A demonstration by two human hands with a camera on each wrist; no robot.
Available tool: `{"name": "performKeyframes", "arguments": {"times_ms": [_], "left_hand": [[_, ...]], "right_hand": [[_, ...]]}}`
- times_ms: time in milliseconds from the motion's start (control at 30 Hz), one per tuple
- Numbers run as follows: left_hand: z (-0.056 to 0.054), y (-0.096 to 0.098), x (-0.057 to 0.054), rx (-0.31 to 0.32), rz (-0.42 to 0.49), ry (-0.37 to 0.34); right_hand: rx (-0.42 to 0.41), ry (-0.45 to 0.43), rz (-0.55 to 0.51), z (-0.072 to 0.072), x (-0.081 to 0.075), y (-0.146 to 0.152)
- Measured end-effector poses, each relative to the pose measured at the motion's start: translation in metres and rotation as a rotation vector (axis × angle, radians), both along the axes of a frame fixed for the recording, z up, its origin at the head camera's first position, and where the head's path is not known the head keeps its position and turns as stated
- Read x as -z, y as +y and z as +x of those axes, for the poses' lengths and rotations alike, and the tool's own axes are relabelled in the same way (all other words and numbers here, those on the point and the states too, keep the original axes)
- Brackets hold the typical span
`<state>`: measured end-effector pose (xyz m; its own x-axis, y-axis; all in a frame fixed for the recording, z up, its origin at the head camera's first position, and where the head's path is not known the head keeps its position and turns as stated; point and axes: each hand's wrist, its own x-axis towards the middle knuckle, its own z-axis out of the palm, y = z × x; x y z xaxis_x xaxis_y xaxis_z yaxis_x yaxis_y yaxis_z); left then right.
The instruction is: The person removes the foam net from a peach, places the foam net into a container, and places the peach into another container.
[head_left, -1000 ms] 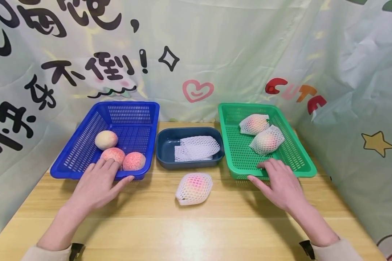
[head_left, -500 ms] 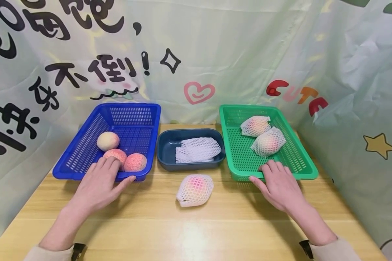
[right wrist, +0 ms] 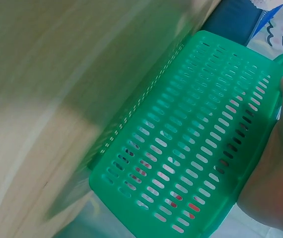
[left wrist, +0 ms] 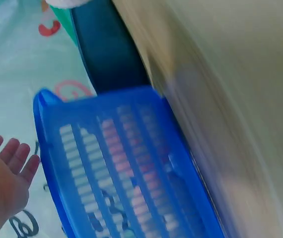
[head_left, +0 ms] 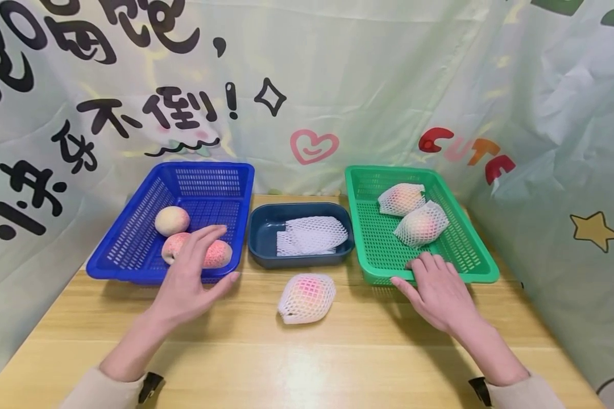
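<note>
Filling most of my feed is the printed backdrop (head_left: 389,85), and below it the wooden tabletop (head_left: 307,363) spans the lower frame. The blue basket (head_left: 207,179) sits left of centre and the green basket (head_left: 381,250) right of centre, one before each hand, so I judge that neither arm needs to cross. Between them, the navy tray (head_left: 302,262) takes the middle, probably so that both arms can reach it.

I read the left hand (head_left: 189,289) as spread and holding nothing: fingers extended, thumb apart, over the blue basket's near rim. I can't tell whether it touches anything. The right hand (head_left: 437,292) grips the green basket's near rim, fingers curled inside and thumb outside, perhaps to steady it.

White foam nets (head_left: 312,234) lie flat and overlapping in the tray. A netted peach (head_left: 307,298) rests at centre frame, near the tray's front; the foam likely cushions it. Two more netted peaches (head_left: 422,224) lie towards the green basket's far right. Finally, three bare peaches (head_left: 171,220) lie in the blue basket, two partly behind the left hand; I suspect its walls stop them rolling.
</note>
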<state>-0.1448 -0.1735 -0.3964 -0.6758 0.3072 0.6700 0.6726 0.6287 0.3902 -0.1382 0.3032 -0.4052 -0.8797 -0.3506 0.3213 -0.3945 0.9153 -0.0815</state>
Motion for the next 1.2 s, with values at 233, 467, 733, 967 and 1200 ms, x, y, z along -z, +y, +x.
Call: {"name": "performKeyframes", "arguments": {"times_ms": [233, 467, 733, 967, 1200], "left_hand": [[-0.001, 0.032, 0.000, 0.148, 0.028, -0.029], [-0.004, 0.063, 0.002, 0.252, -0.055, -0.081], [-0.011, 0.091, 0.003, 0.329, -0.119, -0.190], [-0.019, 0.105, 0.013, 0.368, -0.207, -0.362], [-0.026, 0.111, 0.023, 0.401, -0.287, -0.539]], "right_hand": [[0.010, -0.015, 0.008, 0.000, 0.000, 0.000], [0.017, -0.042, 0.006, -0.001, -0.001, 0.000], [0.023, -0.054, 0.004, 0.001, -0.001, 0.000], [0.019, -0.054, 0.002, 0.001, -0.001, 0.000], [0.019, -0.047, 0.007, 0.001, -0.001, 0.000]]}}
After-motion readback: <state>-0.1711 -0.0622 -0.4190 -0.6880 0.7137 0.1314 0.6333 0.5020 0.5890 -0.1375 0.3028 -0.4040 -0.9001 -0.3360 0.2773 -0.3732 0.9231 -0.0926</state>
